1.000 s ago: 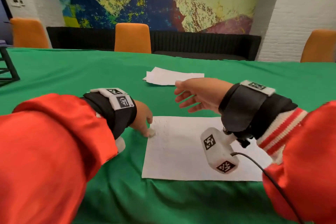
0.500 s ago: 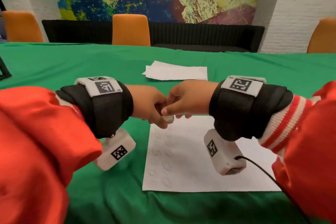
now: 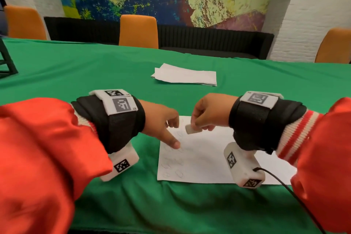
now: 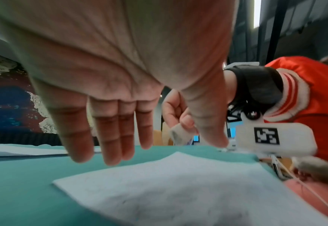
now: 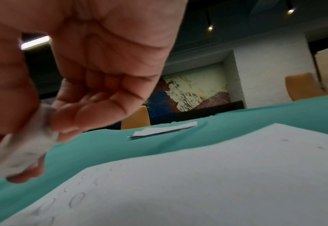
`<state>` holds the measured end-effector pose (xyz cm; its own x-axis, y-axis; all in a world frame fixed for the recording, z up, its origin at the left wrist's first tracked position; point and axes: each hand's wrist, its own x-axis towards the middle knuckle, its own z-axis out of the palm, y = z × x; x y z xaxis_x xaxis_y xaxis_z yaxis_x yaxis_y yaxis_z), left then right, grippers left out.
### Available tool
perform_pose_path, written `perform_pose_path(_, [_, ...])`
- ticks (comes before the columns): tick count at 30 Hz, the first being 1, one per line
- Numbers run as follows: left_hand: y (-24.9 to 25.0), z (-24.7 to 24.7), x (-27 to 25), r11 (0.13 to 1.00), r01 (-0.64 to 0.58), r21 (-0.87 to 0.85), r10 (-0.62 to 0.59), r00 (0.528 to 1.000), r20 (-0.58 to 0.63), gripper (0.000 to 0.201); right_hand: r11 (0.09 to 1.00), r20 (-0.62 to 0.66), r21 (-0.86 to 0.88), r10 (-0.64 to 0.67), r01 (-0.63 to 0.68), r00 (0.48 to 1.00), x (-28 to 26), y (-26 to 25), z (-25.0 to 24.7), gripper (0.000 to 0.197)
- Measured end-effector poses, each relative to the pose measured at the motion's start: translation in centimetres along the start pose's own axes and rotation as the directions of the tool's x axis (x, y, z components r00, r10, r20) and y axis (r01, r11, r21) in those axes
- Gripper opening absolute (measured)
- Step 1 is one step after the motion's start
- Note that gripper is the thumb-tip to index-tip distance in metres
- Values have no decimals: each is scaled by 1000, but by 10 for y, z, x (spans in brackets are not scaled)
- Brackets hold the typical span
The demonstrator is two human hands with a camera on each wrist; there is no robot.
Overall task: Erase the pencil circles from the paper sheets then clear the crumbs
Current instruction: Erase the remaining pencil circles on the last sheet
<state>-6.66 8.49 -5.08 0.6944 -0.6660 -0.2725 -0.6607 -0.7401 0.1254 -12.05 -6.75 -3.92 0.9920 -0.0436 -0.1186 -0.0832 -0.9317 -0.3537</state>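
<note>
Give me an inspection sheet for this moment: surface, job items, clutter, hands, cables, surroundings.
Surface: green tablecloth over a large table, lightly wrinkled at the near edge.
Job's things: paper sheet lying flat, faint pencil circles in its left part; white eraser held above the sheet; crumbs not discernible.
Clutter: stack of paper farther back; dark frame at the left edge.
Hands: left hand with fingers extended, one fingertip at the sheet's left part; right hand pinches the eraser.
Cables: black cable from the right wrist camera crosses the sheet's near right corner.
Surroundings: orange chairs, dark sofa, colourful mural, white brick walls.
</note>
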Motion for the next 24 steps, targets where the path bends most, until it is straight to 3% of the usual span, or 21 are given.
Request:
perform_pose_path(5, [-6, 10, -4, 991, -10, 136, -23, 972, 235, 91, 992, 45, -110, 69, -64, 997, -3, 15, 10, 15])
perform_pose_path(10, [7, 16, 8, 975, -78, 209, 19, 961, 274, 91, 953, 68, -286, 128, -103, 989, -5, 30, 1, 18])
perform_pose_path(17, [32, 13, 40, 963, -127, 239, 63, 964, 258, 91, 981, -12, -157, 112, -113, 994, -11, 49, -9, 8])
perform_pose_path(20, [38, 14, 47, 959, -126, 254, 62, 967, 247, 92, 996, 14, 2, 89, -89, 996, -13, 51, -7, 11])
perform_pose_path(24, [32, 15, 46, 945, -121, 305, 36, 962, 270, 97, 999, 121, 29, 14, -18, 993, -12, 44, 1, 15])
